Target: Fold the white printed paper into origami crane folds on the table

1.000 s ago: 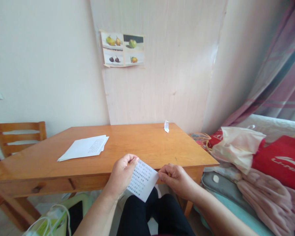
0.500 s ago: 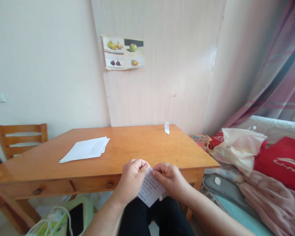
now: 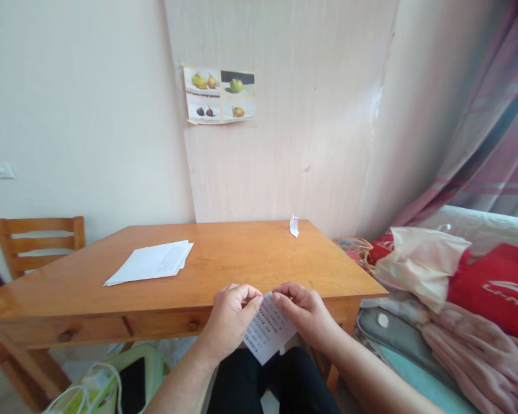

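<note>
**Both hands pinching a printed slip at the desk's near edge**

I'm looking down over the wooden desk [image 3: 263,259], the biggest thing in my view, set against the wall. Off its right edge there's a red bag [image 3: 492,287] on a heap of bedding. A wooden chair [image 3: 38,241] stands past the left end. On the desk's left half, well back from the near edge, lies a stack of sheets [image 3: 151,261]. Now the hands: the left hand [image 3: 231,319] and the right hand [image 3: 304,310] are close together just in front of the near edge, right of its middle. Each has fingertips and thumb pressed onto the top of the printed slip [image 3: 267,333], which hangs tilted over the lap, clear of the desk. Smallest of all, a folded scrap [image 3: 293,225] stands at the far edge, near the right corner.
</note>
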`<state>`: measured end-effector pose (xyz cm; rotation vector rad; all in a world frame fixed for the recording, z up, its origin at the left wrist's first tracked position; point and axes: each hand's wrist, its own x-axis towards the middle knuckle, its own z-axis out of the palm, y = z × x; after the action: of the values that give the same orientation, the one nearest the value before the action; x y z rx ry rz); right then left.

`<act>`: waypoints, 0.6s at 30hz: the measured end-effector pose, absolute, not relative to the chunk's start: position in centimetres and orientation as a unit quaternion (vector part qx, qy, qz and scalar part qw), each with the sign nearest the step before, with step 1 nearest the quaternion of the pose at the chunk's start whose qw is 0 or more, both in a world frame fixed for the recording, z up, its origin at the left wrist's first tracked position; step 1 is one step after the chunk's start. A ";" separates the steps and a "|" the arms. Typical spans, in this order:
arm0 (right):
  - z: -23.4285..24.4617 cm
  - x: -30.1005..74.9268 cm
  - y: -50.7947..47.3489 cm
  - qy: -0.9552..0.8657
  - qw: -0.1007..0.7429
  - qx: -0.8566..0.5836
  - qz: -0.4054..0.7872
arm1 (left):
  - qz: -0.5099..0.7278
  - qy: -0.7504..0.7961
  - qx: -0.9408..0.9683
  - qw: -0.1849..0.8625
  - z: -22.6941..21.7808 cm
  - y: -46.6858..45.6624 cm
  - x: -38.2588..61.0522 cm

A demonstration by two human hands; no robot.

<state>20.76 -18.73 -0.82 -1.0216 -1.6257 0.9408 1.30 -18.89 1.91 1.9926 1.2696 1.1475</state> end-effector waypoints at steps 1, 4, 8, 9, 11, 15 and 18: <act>-0.6 20.7 -18.7 -0.669 0.482 -0.424 0.374 | 0.420 0.466 0.741 0.238 2.0 -18.9 1.4; -0.2 20.4 -18.6 -0.685 0.481 -0.445 0.319 | 0.414 0.463 0.756 0.208 2.3 -18.8 1.9; 0.2 20.5 -18.4 -0.684 0.498 -0.452 0.282 | 0.404 0.466 0.758 0.212 2.6 -18.9 2.1; 0.2 20.7 -18.4 -0.675 0.506 -0.452 0.291 | 0.403 0.466 0.757 0.216 2.6 -18.9 2.0; 0.4 21.1 -18.3 -0.646 0.524 -0.449 0.325 | 0.398 0.467 0.756 0.226 2.8 -19.0 1.7; 0.8 22.0 -17.9 -0.593 0.549 -0.438 0.395 | 0.387 0.472 0.754 0.242 3.1 -19.2 0.8; 1.1 22.6 -17.6 -0.557 0.562 -0.425 0.441 | 0.387 0.473 0.750 0.253 3.2 -19.2 0.1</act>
<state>22.63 -17.61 1.09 -1.0001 -1.3108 1.0384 0.10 -19.21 3.24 2.0404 1.2856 1.0516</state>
